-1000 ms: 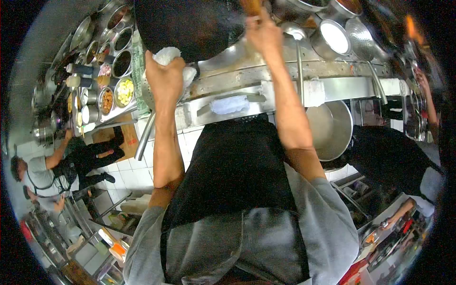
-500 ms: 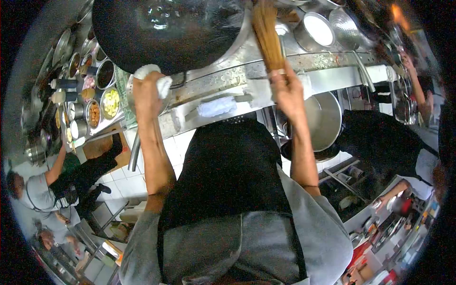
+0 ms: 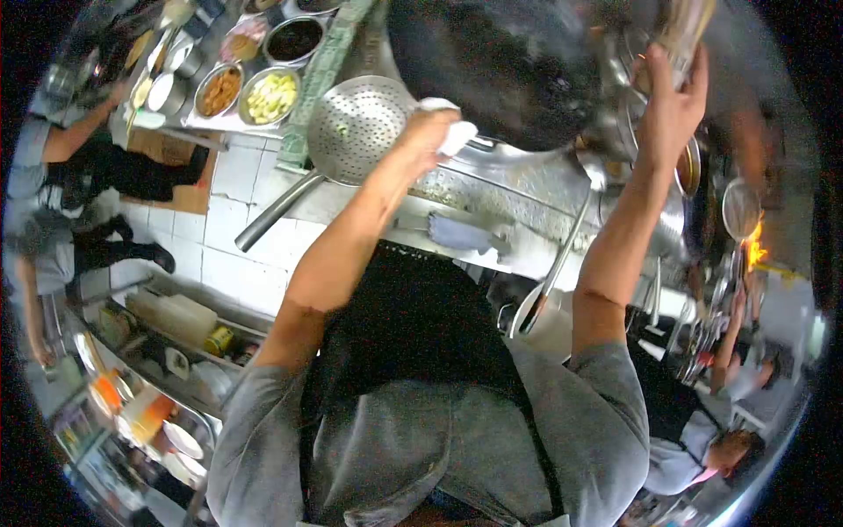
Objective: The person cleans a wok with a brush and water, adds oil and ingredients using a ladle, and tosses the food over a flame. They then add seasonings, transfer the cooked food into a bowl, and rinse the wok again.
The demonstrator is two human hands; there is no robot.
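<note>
My left hand (image 3: pixel 427 133) is closed on a folded white cloth (image 3: pixel 457 132) at the near rim of a big dark wok (image 3: pixel 500 75). Whether the cloth wraps a handle there is hidden. A perforated steel strainer (image 3: pixel 356 132) lies just left of that hand, its long handle pointing toward me. Far to the right, my right hand (image 3: pixel 674 101) has thumb and fingers around the end of a bamboo brush (image 3: pixel 689 31), which is blurred and partly out of view. A long-handled ladle (image 3: pixel 571 241) rests across the stove edge between my forearms.
Bowls of yellow chopped pieces (image 3: pixel 270 97), orange-brown pieces (image 3: pixel 219 90) and dark sauce (image 3: pixel 295 40) stand at the upper left. A blue-grey cloth (image 3: pixel 461 234) lies on the stove's front ledge. Flames (image 3: pixel 755 246) rise at the right. Other people work on both sides.
The view has swung, shifting the wok right in the picture. My right hand has moved up and right with the bamboo brush, past the wok. My left hand keeps the white cloth at the rim.
</note>
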